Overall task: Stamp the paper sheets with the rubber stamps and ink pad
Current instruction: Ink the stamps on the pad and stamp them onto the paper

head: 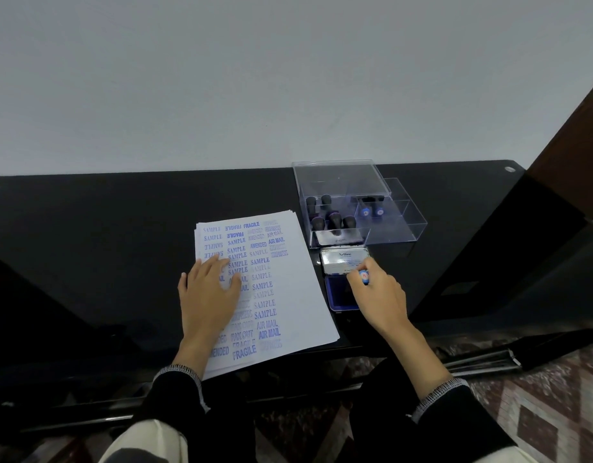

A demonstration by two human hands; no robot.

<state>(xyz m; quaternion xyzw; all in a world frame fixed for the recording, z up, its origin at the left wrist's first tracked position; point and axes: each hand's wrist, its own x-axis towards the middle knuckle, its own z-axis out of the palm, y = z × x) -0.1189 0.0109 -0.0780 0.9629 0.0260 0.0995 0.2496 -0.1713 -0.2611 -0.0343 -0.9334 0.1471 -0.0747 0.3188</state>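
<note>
The black table [88, 262] carries a stack of paper sheets [288, 279], already heavily stamped, just left of the gripping hand. The left hand [208, 292] lies flat on them, fingers straight. Beyond the grip stands a clear box [402, 225] of stamps. The right hand [380, 295] pinches a rubber stamp [364, 276] down on the open ink pad [338, 295] beneath it.

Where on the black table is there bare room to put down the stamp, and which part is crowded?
Bare table lies left of the paper stack, and more behind it, toward the wall. It is crowded on the right: the clear box of stamps, the open ink pad and the right hand with its stamp sit close together.
</note>
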